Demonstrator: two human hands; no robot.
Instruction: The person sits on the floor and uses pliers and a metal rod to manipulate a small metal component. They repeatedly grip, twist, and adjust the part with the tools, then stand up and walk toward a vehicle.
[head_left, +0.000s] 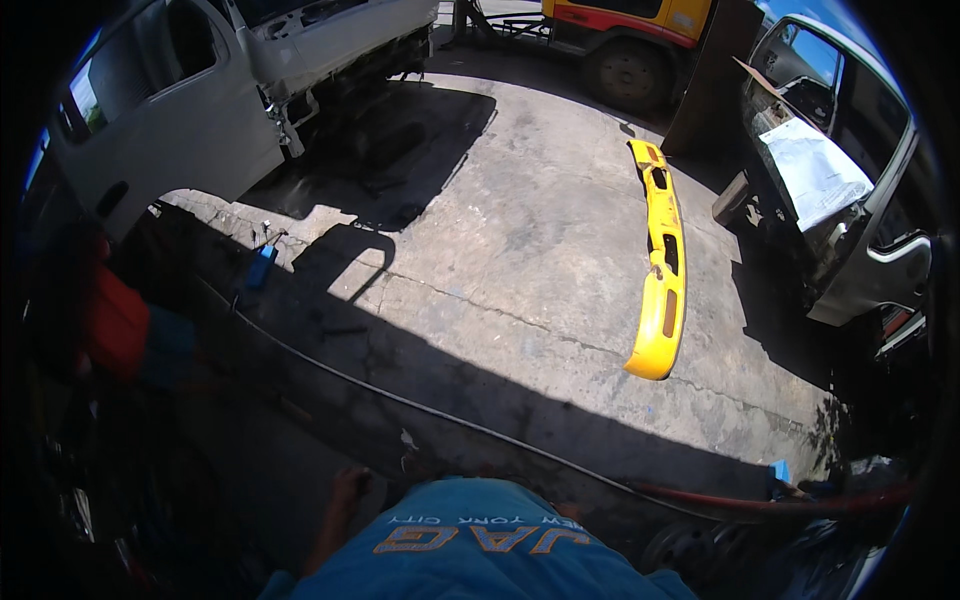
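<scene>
My left hand (350,484) hangs low beside my blue shirt (470,510), in deep shadow. Its fingers are too dark to make out, and a pale grey patch shows right next to it. My right hand is out of sight. Well ahead, on the sunlit concrete, lies a long yellow vehicle bumper (662,300) with several cut-out openings, apart from me. A long thin hose or cable (400,397) runs across the shaded ground in front of me.
A white vehicle cab (190,130) stands at the left. Another cab (880,240) with a white sheet (812,172) is at the right. An orange-yellow vehicle (625,25) is behind. A blue object (262,267) and a red shape (115,320) are at the left; a red pipe (780,508) lies near right.
</scene>
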